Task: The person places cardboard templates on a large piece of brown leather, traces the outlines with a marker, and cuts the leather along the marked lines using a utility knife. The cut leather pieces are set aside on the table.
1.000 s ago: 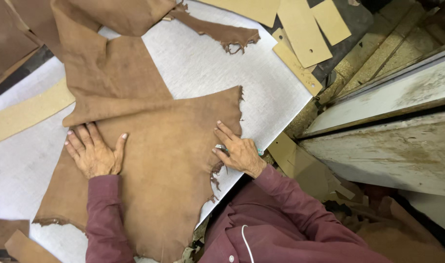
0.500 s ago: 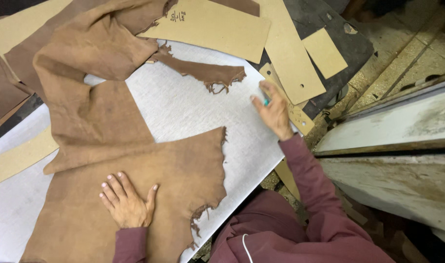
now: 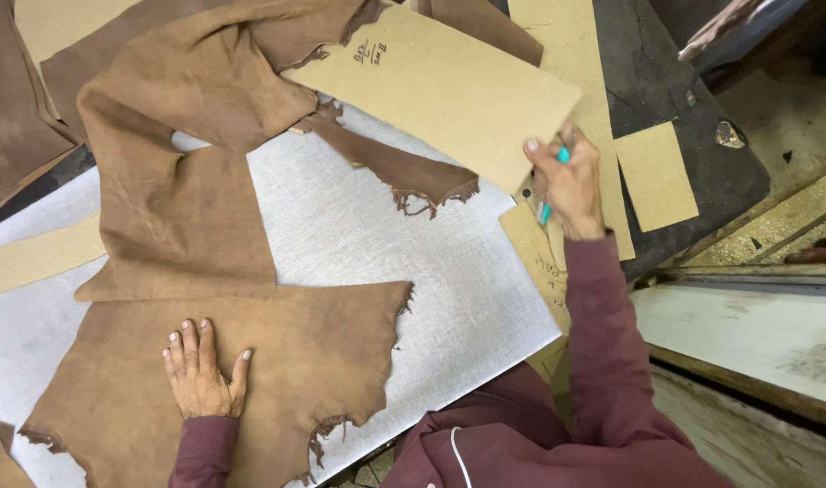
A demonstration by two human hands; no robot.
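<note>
At the far left edge, darker brown leather scraps (image 3: 10,126) lie over the grey-white work surface (image 3: 368,244), and a tan cardboard strip (image 3: 37,258) runs beside them. Nearer the person, the left hand (image 3: 200,375) lies palm down on a brown suede hide (image 3: 277,361), fingers spread and flat, pinching nothing; a maroon sleeve (image 3: 200,452) covers the wrist. This hide has ragged edges along its right and lower sides. Above it, a second, longer piece of the same brown leather (image 3: 187,181) is folded over and reaches toward the top of the view, with a frayed tail (image 3: 404,176) trailing to the right across the surface. A large tan cardboard pattern (image 3: 440,90) rests partly on that upper leather, tilted. The right hand (image 3: 566,185) pinches the pattern's lower right corner between thumb and fingers, while a turquoise pen (image 3: 553,185) is tucked in the same hand. Further right, more cardboard templates (image 3: 655,176) lie on a dark mat (image 3: 684,99), and a worn white bench (image 3: 756,339) stands beyond.
</note>
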